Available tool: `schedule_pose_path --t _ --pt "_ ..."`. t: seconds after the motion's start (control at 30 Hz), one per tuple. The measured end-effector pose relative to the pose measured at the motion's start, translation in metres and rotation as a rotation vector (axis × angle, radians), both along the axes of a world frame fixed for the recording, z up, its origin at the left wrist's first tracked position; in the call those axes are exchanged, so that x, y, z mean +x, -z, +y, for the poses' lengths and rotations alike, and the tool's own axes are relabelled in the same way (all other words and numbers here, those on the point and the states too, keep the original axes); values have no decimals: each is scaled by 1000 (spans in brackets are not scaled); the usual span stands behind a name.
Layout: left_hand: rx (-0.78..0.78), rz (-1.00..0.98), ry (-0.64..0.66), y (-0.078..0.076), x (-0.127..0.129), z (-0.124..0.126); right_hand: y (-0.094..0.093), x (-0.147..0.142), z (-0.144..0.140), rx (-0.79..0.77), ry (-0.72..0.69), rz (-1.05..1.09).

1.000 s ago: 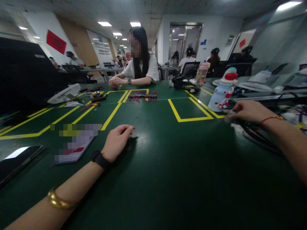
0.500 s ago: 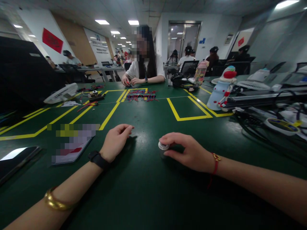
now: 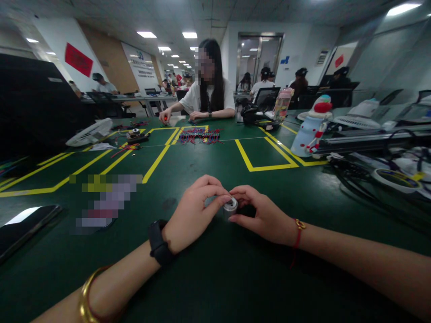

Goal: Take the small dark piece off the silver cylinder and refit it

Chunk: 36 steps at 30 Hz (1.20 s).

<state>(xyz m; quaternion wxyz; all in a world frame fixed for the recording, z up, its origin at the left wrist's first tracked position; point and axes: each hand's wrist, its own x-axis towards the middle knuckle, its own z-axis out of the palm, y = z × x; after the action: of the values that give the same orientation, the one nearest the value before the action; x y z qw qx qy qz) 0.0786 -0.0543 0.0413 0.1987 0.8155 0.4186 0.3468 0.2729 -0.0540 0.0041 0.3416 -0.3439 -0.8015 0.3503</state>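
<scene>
green table, yellow tape lines, open office

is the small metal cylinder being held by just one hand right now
No, both hands are on it: the left hand and the right hand each pinch the small metal cylinder with their fingertips above the green table.

Small roll between left hand and right hand

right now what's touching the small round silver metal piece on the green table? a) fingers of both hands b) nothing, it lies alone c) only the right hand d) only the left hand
a: the left hand and the right hand both pinch the small round silver metal piece with their fingertips, just above the green table.
</scene>
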Motion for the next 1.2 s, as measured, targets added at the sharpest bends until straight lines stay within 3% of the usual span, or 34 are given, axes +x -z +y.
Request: schedule_pose_path --t 0.27,0.67,0.87,1.0,1.2 --pt "-27 17 52 -1 0 -2 -1 1 2 51 40 -39" --pt "-84 -51 -51 6 -4 -2 -4 0 -1 72 74 -50" --pt "-84 -10 -16 -2 10 -5 -2 2 1 50 65 -60" --pt "-69 -62 -84 -6 5 -1 -2 1 -1 66 64 -74" --pt "-188 68 -78 15 -11 4 -2 1 -2 76 134 -48"
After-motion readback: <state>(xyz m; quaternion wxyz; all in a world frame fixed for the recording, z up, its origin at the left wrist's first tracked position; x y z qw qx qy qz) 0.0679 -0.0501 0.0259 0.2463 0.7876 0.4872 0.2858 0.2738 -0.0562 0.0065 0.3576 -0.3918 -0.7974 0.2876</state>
